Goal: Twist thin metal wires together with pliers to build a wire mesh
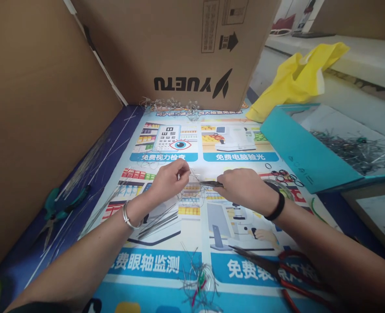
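My left hand (172, 177) is closed in a pinch on a thin wire (194, 175) above the middle of the printed sheet. Facing it, my right hand (243, 190) wraps around dark narrow-tipped pliers (211, 184); their handles are hidden in the fist. The tips point left and meet the wire close to my left fingers. Thin loops of wire (192, 195) hang or lie just below the tips; I cannot tell which. Under my left wrist lies a bundle of straight cut wires (158, 224).
Red-handled scissors (257, 259) lie front right, a tangled wire cluster (200, 278) front centre. Teal-handled pliers (57, 206) rest at left. A teal box (310, 152) holds wire pieces at right, near small rings (282, 176) and a yellow cloth (293, 82). Cardboard (179, 48) stands behind.
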Demonstrator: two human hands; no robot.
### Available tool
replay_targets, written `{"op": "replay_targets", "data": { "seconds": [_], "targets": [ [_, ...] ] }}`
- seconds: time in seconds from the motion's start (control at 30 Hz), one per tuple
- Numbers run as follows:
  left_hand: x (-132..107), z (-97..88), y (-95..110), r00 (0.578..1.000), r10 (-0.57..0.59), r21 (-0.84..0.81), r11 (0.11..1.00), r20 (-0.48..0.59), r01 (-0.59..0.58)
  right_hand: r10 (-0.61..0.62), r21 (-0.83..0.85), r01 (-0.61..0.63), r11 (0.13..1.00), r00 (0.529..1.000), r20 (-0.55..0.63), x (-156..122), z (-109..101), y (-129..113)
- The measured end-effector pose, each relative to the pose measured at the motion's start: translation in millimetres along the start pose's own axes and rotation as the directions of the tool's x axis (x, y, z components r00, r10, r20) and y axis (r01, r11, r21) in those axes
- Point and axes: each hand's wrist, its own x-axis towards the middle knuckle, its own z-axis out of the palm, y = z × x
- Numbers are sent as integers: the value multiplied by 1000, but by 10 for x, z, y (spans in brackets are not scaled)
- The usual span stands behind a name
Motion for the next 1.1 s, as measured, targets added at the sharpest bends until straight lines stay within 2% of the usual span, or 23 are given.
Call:
{"op": "replay_targets", "data": {
  "seconds": [0.17,0.37,0.63,0.73,0.9,1.1],
  "targets": [
    [17,-29,32,1000,-11,-60,998,27,13,9,-3,-9,1000,1000,-12,17,-27,-30],
    [53,-76,72,995,-65,-136,988,72,74,3,-38,-7,999,996,-86,46,21,-35],
    [59,-92,93,981,-173,-89,979,89,181,-14,-64,3,998,987,-162,47,38,-16],
    [53,-111,96,981,-153,0,988,121,154,-15,-61,4,998,984,-176,44,38,-13],
    [37,-130,104,986,-49,173,985,156,22,-37,-63,26,998,981,-189,30,42,-31],
    [17,-39,69,996,36,157,986,85,-49,-56,-78,42,996,980,-190,18,32,-58]
  ]
}}
